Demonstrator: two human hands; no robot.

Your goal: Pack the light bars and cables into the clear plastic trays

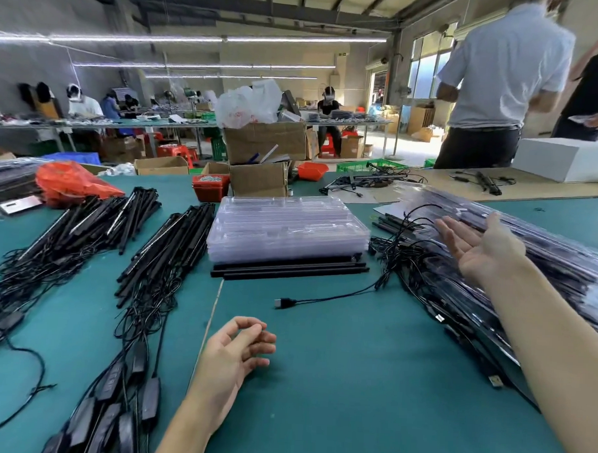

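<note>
A stack of clear plastic trays (287, 226) sits mid-table on the green mat. Three black light bars (289, 268) lie side by side along its near edge. Two piles of black light bars with tangled cables lie to the left (85, 220) and left of centre (173, 245). A loose cable ends in a USB plug (284, 302) in front of the trays. On the right leans a long pile of packed trays (515, 256). My right hand (478, 244) hovers palm up over that pile, fingers straight, holding nothing. My left hand (233, 353) rests near the front, fingers loosely curled, empty.
A red bin of small parts (210, 186) and cardboard boxes (259, 163) stand behind the trays. An orange bag (70, 182) lies at far left. Black controller boxes (118, 410) on cables trail to the front left. Two people stand at the back right beside a white box (564, 159).
</note>
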